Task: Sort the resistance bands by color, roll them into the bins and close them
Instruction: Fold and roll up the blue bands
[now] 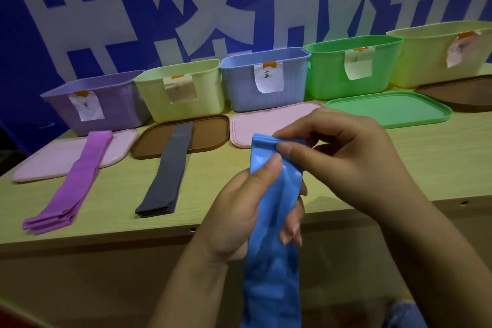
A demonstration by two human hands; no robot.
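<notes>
I hold a blue resistance band (274, 261) upright in front of the table edge. My left hand (239, 208) grips its middle, thumb pressed on the front. My right hand (343, 157) pinches the band's top end, which is folded over. A stack of purple bands (77, 181) lies flat on the left, partly over a pink lid (48, 157). A stack of dark grey bands (170, 170) lies beside it, reaching onto a brown lid (210, 133). Along the back stand open labelled bins: purple (117, 109), pale yellow-green (207, 88), blue (292, 82), green (327, 77) and pale yellow (426, 61).
More lids lie before the bins: a pink lid (255, 125), a green lid (386, 112) and a brown lid (458, 93) at far right. The wooden table's front edge (106, 234) runs just ahead of my hands. A blue wall with white characters stands behind.
</notes>
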